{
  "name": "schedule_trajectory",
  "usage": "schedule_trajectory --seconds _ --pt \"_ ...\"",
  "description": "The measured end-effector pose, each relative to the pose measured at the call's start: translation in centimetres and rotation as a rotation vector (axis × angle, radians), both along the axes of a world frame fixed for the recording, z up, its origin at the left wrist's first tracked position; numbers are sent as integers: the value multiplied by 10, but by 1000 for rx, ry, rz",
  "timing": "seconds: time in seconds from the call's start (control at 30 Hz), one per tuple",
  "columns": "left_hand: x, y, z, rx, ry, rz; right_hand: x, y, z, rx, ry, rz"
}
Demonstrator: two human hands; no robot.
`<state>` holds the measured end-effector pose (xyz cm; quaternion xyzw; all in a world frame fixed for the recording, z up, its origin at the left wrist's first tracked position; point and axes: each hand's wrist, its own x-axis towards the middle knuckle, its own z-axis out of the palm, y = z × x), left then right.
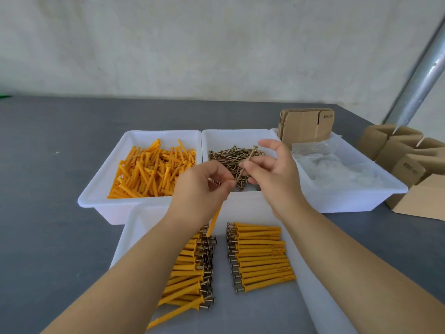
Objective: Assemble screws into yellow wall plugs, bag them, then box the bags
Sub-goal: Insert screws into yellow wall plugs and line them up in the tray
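The left hand (pixel 199 186) grips a yellow wall plug (pixel 215 219), its fingers curled round the plug's upper end, with thumb and forefinger pinching near the top. The plug hangs slanted below the hand, its lower tip reaching down toward the assembled pieces. The right hand (pixel 272 174) pinches a brass-coloured screw (pixel 246 165) between thumb and forefinger at about mid-shaft; the remaining fingers are spread loosely above. The screw tilts, head up and to the right, point down and to the left, with its tip right at the open end of the plug in the left grip. Whether the tip has entered the plug cannot be told.

Both hands are raised over the near edge of the middle tray (pixel 212 136), which holds a heap of loose screws (pixel 231 155). To its left, a white tray (pixel 134 136) is filled with loose yellow plugs (pixel 149 169). To the right, a third tray (pixel 361 169) holds clear plastic bags (pixel 337 169) and a stack of flat cardboard (pixel 305 126) standing at its far end. Nearest the person, a white tray (pixel 252 314) carries two rows of assembled plugs with screws, the left row (pixel 192 268) with heads pointing right, the right row (pixel 260 256) with heads pointing left. Folded cardboard boxes (pixel 409 165) sit on the grey counter (pixel 48 165) at the far right.
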<state>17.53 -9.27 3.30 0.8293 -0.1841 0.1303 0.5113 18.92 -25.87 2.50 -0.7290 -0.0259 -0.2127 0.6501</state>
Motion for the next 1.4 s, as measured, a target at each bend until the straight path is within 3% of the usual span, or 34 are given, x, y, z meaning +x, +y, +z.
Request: schedule_trajectory --seconds 0.3,0.47,0.63,0.83,1.0,1.13,1.23,1.4 --pt "4 4 -5 -95 181 -51 -4 0 2 -85 -68 15" --pt "2 3 -5 -121 207 -92 -6 3 4 -93 -79 23" --pt "3 4 -4 -210 184 -78 -13 10 4 -177 -88 171" --pt "0 4 0 -237 186 -229 -10 5 7 -9 -40 68" --pt "-6 -2 -4 -82 225 -344 -4 -10 6 92 -33 -104" --pt "-11 -8 -7 119 268 -361 -3 -14 6 119 -31 -120" --pt "-16 -19 -13 374 120 -286 -4 -13 5 130 -21 -98" --pt "-18 -43 -32 962 -47 -184 -4 -14 4 121 -22 -97"
